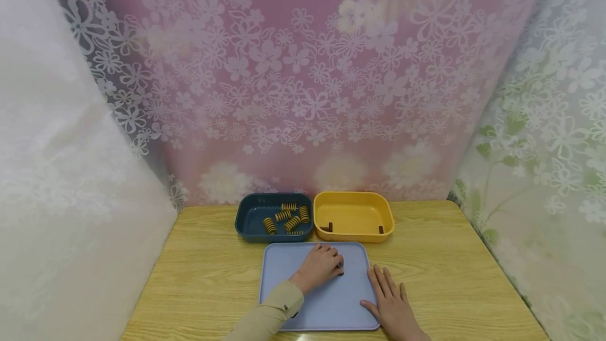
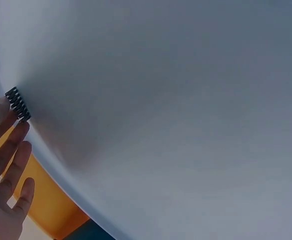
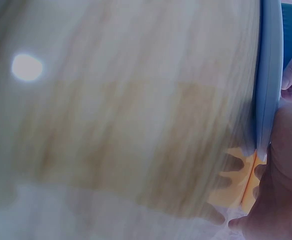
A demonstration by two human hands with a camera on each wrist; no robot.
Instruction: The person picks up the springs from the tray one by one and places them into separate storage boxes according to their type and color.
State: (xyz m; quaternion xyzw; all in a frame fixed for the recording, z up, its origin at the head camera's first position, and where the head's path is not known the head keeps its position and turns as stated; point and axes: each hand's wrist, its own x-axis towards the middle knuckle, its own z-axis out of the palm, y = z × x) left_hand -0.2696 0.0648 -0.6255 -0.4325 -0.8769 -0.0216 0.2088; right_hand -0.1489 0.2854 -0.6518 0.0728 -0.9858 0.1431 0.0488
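Note:
Over the upper middle of the pale blue tray (image 1: 326,307) is my left hand (image 1: 319,264). It pinches a small dark coil spring (image 2: 17,104) between thumb and fingertip, the other fingers spread apart in the left wrist view. From the head view the spring is mostly hidden by the fingers. My right hand (image 1: 394,305) lies with fingers extended along the tray's right edge, the thumb over the rim and the fingers pointing away from me. Nothing is in its grasp.
Behind the tray, a dark blue bin (image 1: 243,229) contains several yellow coil springs (image 1: 293,223). Beside it on the right, a yellow bin (image 1: 352,217) holds a few small dark brown pieces (image 1: 330,227). Everything stands on a wood-grain table (image 1: 445,262) with flowered curtains (image 1: 303,83) around it.

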